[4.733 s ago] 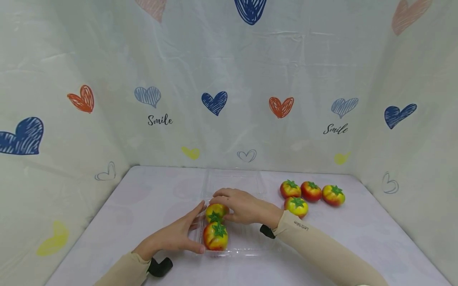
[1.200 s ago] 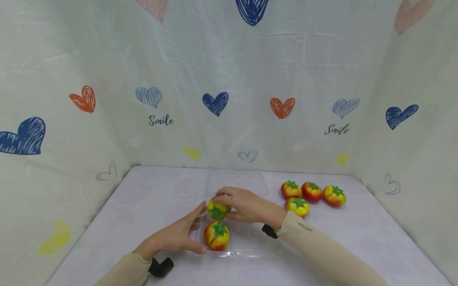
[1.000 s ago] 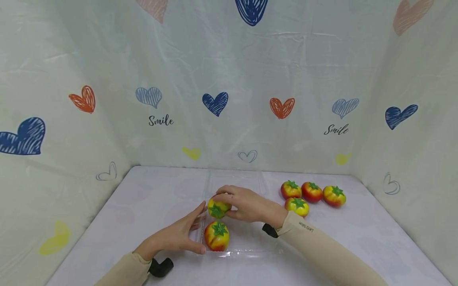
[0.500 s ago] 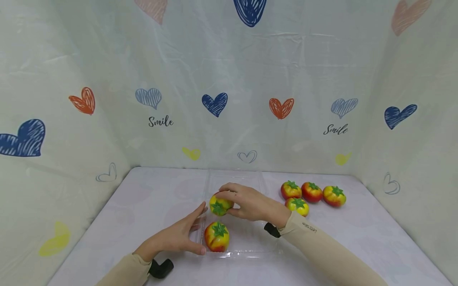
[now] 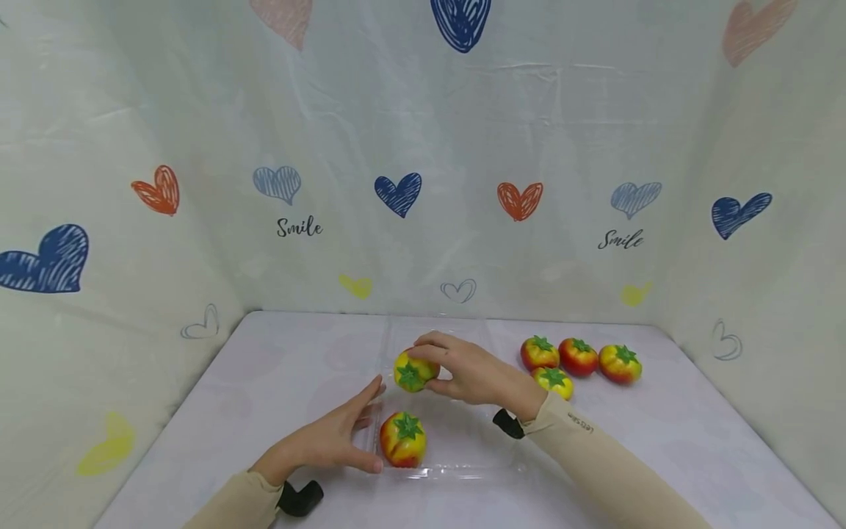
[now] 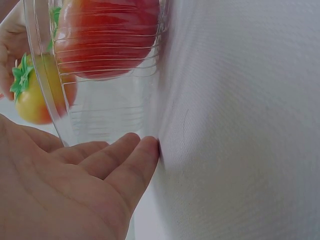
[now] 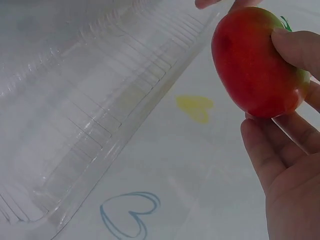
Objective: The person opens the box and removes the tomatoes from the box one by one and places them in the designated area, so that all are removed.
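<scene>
My right hand [image 5: 472,371] grips a red-and-yellow tomato [image 5: 413,373] between thumb and fingers, its green leafy top facing me. The right wrist view shows this tomato [image 7: 255,65] raised beside the clear plastic container's wall [image 7: 120,125]. Another tomato [image 5: 402,441] sits in the front left corner of the clear container [image 5: 456,470]. My left hand [image 5: 327,441] is spread along the container's left side, thumb at the front corner. In the left wrist view the left hand's fingers [image 6: 132,172] are straight beside the ribbed wall, holding nothing.
At the right back of the white table [image 5: 277,367] lie several more tomatoes, among them a yellow-red one [image 5: 620,364] at the far right. The container's clear lid [image 5: 432,328] spreads open behind it. A heart-printed curtain [image 5: 456,132] encloses the table's back and sides.
My right hand has lifted the rear tomato away from the front one, moving it up and slightly right. The left hand and the other tomatoes have stayed in place.
</scene>
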`<state>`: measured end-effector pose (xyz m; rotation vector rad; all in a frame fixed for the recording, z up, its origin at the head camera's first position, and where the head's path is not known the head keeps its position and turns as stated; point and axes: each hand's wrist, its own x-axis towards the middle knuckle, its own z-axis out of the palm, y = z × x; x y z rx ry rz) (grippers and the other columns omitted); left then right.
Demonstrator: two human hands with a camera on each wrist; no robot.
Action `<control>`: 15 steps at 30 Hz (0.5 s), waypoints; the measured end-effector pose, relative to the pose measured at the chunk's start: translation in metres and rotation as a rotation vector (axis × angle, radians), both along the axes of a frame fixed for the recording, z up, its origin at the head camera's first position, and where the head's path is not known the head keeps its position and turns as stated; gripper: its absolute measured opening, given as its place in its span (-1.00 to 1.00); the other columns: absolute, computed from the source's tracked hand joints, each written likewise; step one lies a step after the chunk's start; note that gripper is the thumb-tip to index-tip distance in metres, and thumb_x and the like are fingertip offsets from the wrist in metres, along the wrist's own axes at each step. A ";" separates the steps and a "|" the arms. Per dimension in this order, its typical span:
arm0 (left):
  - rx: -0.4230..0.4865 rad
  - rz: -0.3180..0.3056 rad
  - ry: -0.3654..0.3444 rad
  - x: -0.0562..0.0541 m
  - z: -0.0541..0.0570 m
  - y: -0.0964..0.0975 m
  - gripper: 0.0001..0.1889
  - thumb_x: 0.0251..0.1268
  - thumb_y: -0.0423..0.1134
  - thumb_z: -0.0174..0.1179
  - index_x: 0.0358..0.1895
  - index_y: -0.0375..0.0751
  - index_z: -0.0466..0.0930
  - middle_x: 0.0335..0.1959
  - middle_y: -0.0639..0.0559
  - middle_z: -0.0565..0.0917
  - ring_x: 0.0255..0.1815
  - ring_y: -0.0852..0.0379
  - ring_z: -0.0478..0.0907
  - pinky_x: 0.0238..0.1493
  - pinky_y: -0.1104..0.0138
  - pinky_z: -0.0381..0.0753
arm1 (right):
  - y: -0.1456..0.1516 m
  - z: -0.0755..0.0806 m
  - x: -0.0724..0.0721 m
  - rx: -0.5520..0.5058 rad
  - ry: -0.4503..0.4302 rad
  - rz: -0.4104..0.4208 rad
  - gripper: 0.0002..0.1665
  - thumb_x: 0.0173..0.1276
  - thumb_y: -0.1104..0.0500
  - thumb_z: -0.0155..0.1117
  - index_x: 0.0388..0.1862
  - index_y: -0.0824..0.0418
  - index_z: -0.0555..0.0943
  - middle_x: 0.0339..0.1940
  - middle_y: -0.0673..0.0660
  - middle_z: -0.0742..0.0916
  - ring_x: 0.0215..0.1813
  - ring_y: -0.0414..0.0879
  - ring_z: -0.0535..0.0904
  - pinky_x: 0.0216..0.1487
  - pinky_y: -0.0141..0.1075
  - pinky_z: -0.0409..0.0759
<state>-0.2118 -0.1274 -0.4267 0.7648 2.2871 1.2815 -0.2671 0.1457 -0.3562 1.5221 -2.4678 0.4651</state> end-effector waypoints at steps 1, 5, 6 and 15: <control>-0.003 0.002 -0.001 0.000 0.000 0.000 0.26 -0.02 0.06 0.45 0.54 -0.14 -0.38 0.53 -0.20 -0.07 0.43 -0.18 0.15 0.33 0.12 0.33 | 0.001 0.001 0.000 -0.001 -0.012 -0.008 -0.40 0.24 0.15 0.40 0.26 0.07 0.46 0.19 0.01 0.50 0.08 -0.20 0.50 0.10 -0.48 0.53; -0.011 0.006 0.003 -0.001 -0.001 0.000 0.26 -0.02 0.07 0.45 0.54 -0.13 -0.38 0.54 -0.16 -0.07 0.43 -0.16 0.16 0.33 0.13 0.32 | 0.003 0.005 0.003 -0.012 -0.055 -0.042 -0.40 0.26 0.14 0.38 0.28 0.05 0.45 0.20 -0.01 0.49 0.10 -0.20 0.49 0.09 -0.48 0.54; -0.013 0.006 0.004 -0.001 -0.001 0.000 0.26 -0.02 0.07 0.45 0.54 -0.12 -0.38 0.54 -0.16 -0.07 0.43 -0.15 0.16 0.33 0.13 0.32 | 0.004 0.006 0.004 -0.015 -0.064 -0.049 -0.40 0.26 0.14 0.38 0.28 0.05 0.45 0.20 -0.01 0.49 0.10 -0.21 0.49 0.09 -0.48 0.54; -0.016 0.007 0.003 0.000 0.000 0.001 0.26 -0.03 0.06 0.45 0.54 -0.10 -0.38 0.54 -0.16 -0.07 0.44 -0.15 0.15 0.33 0.12 0.31 | 0.010 0.010 0.010 -0.029 -0.098 -0.111 -0.38 0.26 0.10 0.38 0.30 -0.01 0.45 0.23 -0.04 0.49 0.15 -0.20 0.46 0.09 -0.45 0.54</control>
